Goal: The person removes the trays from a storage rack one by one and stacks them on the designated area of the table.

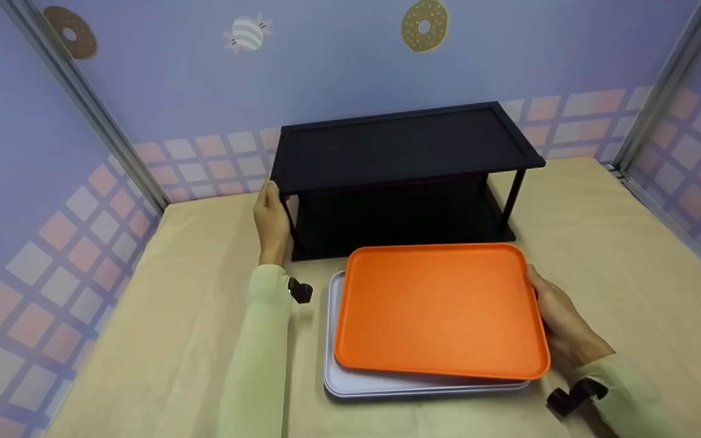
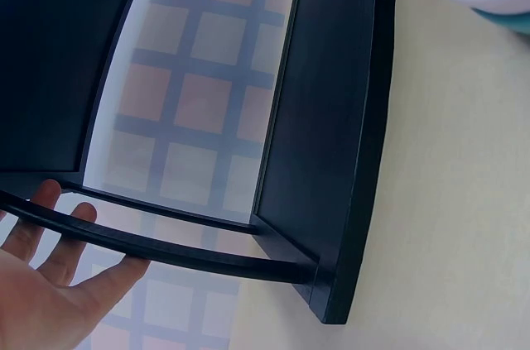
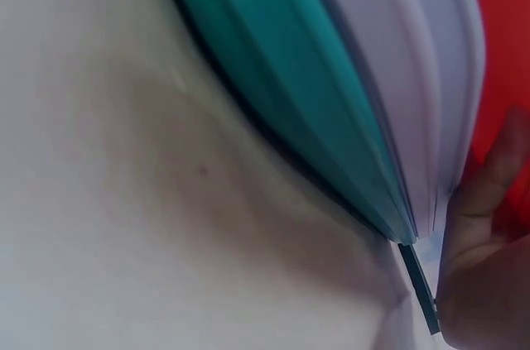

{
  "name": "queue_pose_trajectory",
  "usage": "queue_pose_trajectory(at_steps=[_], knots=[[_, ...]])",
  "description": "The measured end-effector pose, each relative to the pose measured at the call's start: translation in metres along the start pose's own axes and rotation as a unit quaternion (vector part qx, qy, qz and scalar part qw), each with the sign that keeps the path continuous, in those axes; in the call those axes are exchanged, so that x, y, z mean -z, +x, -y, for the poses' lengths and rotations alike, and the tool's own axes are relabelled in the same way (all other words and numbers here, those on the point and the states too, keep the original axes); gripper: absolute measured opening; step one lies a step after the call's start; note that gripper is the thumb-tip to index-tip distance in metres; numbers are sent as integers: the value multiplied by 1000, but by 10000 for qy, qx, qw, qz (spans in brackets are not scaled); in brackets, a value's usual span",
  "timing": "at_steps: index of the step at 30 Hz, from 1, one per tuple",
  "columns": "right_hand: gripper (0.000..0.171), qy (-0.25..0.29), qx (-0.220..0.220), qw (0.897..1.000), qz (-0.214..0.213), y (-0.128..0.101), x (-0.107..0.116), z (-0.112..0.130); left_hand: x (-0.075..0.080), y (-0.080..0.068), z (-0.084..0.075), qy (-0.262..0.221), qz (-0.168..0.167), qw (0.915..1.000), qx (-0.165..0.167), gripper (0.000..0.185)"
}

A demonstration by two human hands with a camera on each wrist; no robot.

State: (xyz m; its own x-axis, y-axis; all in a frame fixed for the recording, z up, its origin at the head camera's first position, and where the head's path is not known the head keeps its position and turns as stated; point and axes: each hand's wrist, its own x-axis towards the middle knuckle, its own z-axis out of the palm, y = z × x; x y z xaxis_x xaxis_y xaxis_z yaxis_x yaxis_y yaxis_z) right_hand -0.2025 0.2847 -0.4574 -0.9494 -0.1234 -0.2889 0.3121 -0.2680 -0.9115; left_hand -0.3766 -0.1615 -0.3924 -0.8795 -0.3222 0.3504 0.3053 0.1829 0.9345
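Orange and rectangular, the plastic tray (image 1: pixel 442 307) tops a stack on the beige counter (image 1: pixel 618 255), just in front of the black two-tier shelf rack (image 1: pixel 405 152). Beneath it lie a pale grey tray (image 1: pixel 350 380) and, seen from the right wrist view, a teal tray (image 3: pixel 290 93). The right hand (image 1: pixel 560 325) grips the orange tray's right edge, fingers curled around the rim. The left hand (image 1: pixel 271 219), fingers straight, rests against the rack's left front post. Both rack shelves and the orange tray hold nothing.
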Motion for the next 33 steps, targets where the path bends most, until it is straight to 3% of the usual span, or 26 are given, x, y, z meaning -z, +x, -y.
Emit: queue_pose_trajectory(at_steps=[19,33], knots=[[64,-741,-92,9972,82,0,0,2,0,2,1,67,-42,10000,-57,48],[30,-600,271,9976,199,1,-3,2,-1,-1,-1,-212,27,9997,-96,48]])
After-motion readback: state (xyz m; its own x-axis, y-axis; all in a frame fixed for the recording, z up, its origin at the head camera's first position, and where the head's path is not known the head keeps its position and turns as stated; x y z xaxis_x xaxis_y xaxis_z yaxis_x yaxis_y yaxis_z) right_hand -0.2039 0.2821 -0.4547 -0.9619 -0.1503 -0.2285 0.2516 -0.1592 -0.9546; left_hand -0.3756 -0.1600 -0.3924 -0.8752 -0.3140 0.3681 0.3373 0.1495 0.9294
